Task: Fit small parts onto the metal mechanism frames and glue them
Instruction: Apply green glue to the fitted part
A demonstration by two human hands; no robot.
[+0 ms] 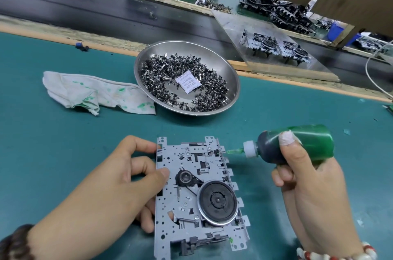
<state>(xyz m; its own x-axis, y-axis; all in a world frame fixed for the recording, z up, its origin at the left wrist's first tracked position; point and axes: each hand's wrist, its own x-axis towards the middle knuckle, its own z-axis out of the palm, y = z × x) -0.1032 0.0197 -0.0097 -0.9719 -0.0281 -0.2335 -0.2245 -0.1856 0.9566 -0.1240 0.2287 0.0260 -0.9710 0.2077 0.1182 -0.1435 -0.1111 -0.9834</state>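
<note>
Fingers (148, 174) grip perforated metal frame (191, 191); translucent green bottle (297, 144) alongside.

Mechanism frame (191, 198) on mat (53, 142), nearest viewer; left hand (127, 176) at its left edge, right hand (306, 178) with glue bottle (297, 144) at right. Parts bowl (187, 77) behind frame; cloth (93, 91) left of bowl; conveyor (85, 8) beyond.
</note>
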